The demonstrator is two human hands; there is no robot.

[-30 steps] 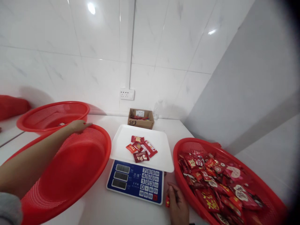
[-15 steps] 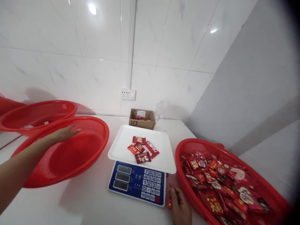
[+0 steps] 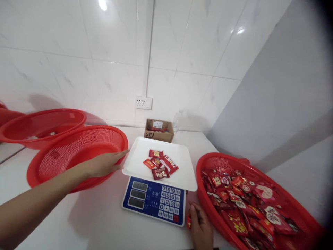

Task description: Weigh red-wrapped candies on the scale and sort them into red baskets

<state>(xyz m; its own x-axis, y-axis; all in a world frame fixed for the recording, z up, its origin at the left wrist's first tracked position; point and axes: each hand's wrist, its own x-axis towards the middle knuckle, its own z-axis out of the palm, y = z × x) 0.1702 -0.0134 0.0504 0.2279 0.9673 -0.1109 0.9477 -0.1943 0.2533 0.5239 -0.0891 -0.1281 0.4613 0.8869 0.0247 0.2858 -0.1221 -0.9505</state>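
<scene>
While red packet (image 3: 189, 222) sits in curled right fingers (image 3: 197, 208), straightened left fingers (image 3: 120, 155) hover beside white tray (image 3: 137, 149).

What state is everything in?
Left hand: open, extended
Right hand: gripping small red packet
White tray: on scale, holding five wrapped packets
Scale: readouts illegible
Near left basket: mouth up
Far left basket: small items inside
Right basket: heaped with red packets
Carton: open
Clear bottle: upright

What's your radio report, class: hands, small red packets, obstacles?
Left hand open near white rectangular plastic tray. Right hand closed on small red packet. Five mostly red packets on tray. Round red plastic basket crowds tray's left.
</scene>
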